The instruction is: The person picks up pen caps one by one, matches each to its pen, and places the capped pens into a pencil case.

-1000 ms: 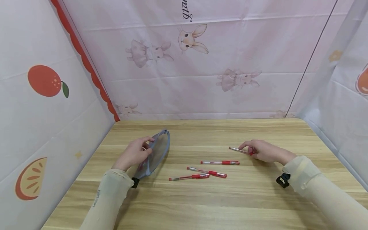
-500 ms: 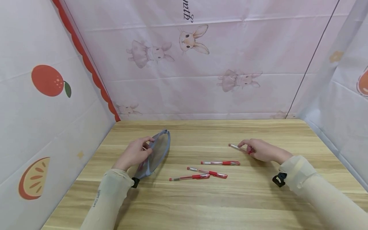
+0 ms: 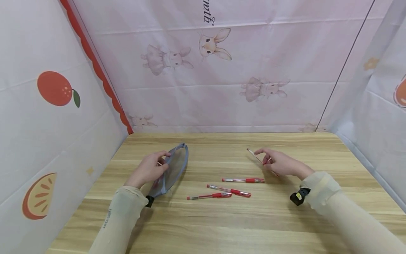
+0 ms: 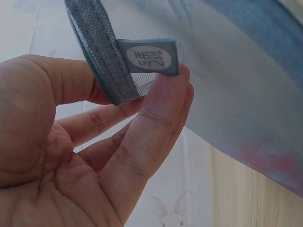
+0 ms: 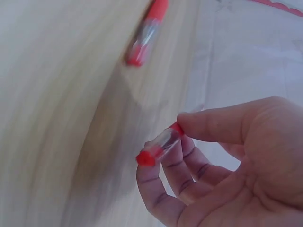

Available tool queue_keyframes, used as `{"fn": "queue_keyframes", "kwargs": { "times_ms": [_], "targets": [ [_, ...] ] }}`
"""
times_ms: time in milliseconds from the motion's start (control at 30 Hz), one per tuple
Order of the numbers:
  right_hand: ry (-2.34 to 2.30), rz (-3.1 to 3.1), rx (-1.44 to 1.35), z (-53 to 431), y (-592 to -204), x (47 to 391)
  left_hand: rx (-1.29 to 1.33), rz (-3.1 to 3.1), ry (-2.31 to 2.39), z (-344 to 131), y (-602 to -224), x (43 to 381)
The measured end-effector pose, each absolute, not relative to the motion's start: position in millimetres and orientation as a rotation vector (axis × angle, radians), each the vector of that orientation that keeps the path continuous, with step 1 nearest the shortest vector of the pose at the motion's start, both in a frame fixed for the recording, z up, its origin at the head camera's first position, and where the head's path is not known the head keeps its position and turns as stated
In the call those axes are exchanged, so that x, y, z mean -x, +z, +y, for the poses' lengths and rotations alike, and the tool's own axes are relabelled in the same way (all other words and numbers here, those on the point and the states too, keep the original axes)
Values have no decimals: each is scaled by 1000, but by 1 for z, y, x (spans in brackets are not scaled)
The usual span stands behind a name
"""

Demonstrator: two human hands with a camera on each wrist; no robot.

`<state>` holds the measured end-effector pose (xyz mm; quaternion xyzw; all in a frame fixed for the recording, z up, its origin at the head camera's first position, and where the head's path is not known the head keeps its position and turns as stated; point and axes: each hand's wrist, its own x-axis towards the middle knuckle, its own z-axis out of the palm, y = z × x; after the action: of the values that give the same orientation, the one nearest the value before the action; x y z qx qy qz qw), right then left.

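My left hand [image 3: 149, 170] pinches the edge of a grey-blue mesh pouch [image 3: 176, 168], whose mouth gapes toward the right. In the left wrist view the fingers hold its zipper edge beside a small label [image 4: 147, 56], and a blurred red shape shows through the mesh. Above the table at the right, my right hand [image 3: 282, 164] holds a red gel pen [image 5: 163, 144] between thumb and fingers, tilted with its far end raised. Several more red pens lie between the hands: one by itself [image 3: 243, 180], and two touching or overlapping, a middle pen [image 3: 228, 190] and a front pen [image 3: 209, 195].
The wooden table [image 3: 222, 225] is bounded by a pink rabbit-print cloth [image 3: 222, 106] at the back. White fruit-print cloths [image 3: 63, 141] hang at the sides. A black wrist camera [image 3: 299, 196] sits below the right wrist.
My right hand has lifted its pen and moved left and slightly away, and the pen has turned to a steeper slant. The left hand and pouch stay where they were.
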<state>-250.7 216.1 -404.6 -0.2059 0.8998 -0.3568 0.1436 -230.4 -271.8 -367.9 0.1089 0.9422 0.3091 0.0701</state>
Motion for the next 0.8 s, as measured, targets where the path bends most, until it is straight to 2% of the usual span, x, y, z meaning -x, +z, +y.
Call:
{"fn": "queue_keyframes", "kwargs": {
  "times_ms": [800],
  "targets": [
    [-1631, 2165, 277, 138, -401, 252, -341, 2822, 936, -274, -367, 231]
  ]
}}
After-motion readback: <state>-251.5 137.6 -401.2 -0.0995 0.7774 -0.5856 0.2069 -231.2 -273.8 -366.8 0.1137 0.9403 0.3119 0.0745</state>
